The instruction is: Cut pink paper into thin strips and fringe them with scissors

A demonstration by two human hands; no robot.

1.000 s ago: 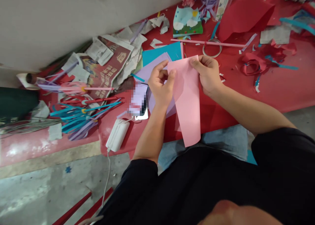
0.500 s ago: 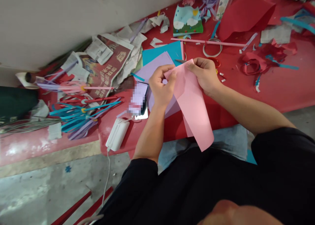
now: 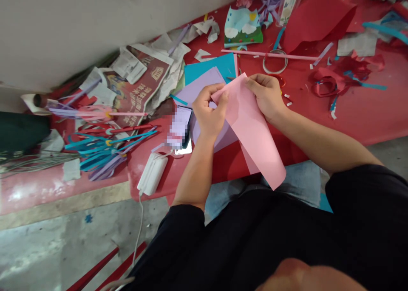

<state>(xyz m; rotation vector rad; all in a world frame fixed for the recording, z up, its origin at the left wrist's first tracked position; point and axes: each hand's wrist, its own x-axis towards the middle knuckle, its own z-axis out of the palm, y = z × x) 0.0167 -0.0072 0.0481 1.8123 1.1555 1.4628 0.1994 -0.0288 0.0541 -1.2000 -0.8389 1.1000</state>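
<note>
A folded pink paper sheet (image 3: 251,127) hangs slanted above the red table (image 3: 366,112), its lower end pointing down and to the right. My left hand (image 3: 208,112) pinches the sheet's upper left corner with thumb and fingers. My right hand (image 3: 267,95) grips the upper right corner. Under the hands lie a lilac sheet (image 3: 200,85) and a blue sheet (image 3: 219,66) flat on the table.
A phone (image 3: 181,127) and a white charger (image 3: 152,174) with a cable lie left of my hands. Newspaper (image 3: 140,83), paper-strip flowers (image 3: 105,148), a tape ring (image 3: 274,63), a pink stick (image 3: 270,55), red paper scraps (image 3: 331,83) and a paper collage (image 3: 242,27) litter the table.
The pink sheet has turned from hanging straight down to slanting, its lower end swinging to the right. Both hands have stayed at its top corners, shifting slightly.
</note>
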